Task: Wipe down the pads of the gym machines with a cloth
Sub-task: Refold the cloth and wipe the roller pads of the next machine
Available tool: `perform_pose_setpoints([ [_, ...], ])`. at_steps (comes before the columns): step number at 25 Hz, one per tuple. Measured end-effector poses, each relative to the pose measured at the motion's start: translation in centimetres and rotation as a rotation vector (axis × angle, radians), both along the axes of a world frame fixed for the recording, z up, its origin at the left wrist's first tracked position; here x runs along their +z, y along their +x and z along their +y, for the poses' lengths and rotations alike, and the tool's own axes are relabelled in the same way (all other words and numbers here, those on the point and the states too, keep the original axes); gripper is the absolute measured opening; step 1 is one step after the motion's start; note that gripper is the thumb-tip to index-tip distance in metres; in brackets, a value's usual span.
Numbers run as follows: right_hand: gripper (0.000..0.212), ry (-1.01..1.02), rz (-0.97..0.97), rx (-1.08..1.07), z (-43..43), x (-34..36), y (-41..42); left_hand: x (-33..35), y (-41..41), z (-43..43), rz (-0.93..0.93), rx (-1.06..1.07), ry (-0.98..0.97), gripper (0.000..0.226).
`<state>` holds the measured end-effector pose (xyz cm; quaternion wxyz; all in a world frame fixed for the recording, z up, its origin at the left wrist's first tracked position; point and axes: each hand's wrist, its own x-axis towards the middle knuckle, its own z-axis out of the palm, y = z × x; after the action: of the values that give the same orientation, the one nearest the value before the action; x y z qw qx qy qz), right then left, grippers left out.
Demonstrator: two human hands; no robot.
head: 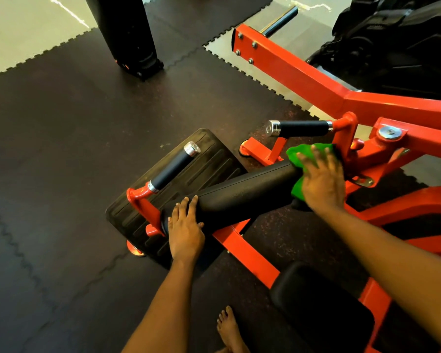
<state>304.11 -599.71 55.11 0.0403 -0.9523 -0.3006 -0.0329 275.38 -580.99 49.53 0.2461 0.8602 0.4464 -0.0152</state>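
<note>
From my seat I see the right hand (322, 179) spread flat on a green cloth (299, 159), fingers wide, pressing it against the right end of the black roller pad (245, 189). Most of the cloth is hidden under the palm; only a bunched edge above the fingers and a strip below the thumb side show, so I cannot tell how it is folded. The left hand (185, 230) lies open over the roller's left end, fingers draped on the curve, steadying it rather than gripping it closed. The roller's left end cap is covered by that hand, and its right end disappears behind the cloth.

The roller sits on an orange machine frame (323, 90), which runs off the right edge of my view. Two black handle grips (172, 169) with chrome caps stick out beside the roller, one to the left and one (299, 128) above the cloth. Behind the roller lies a ribbed black footplate (209, 159), partly blocked by it. A black seat pad (321, 307) sits low at right, its far side cut off by the right forearm. A bare foot (229, 329) shows at the bottom edge on the dark rubber floor mat (61, 161). At top right is a dark bulky shape I cannot make out.
</note>
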Motion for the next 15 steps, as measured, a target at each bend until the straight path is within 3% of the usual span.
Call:
perform_pose_setpoints([
  [4,0.057,0.154,0.067,-0.316,5.0,0.2,-3.3,0.1,0.4,-0.4,-0.003,0.019,0.009,0.079],
  [9,0.070,0.055,0.037,0.050,9.4,-3.5,-14.6,0.2,0.2,-0.2,0.008,0.005,0.000,0.078],
  [12,0.074,0.000,0.001,0.166,6.7,-2.6,-11.5,0.2,0.1,0.1,-0.002,0.003,-0.022,0.078],
  [15,0.077,-0.025,-0.044,0.043,2.5,-1.4,-5.3,0.4,0.1,-0.1,-0.014,0.001,-0.028,0.079],
])
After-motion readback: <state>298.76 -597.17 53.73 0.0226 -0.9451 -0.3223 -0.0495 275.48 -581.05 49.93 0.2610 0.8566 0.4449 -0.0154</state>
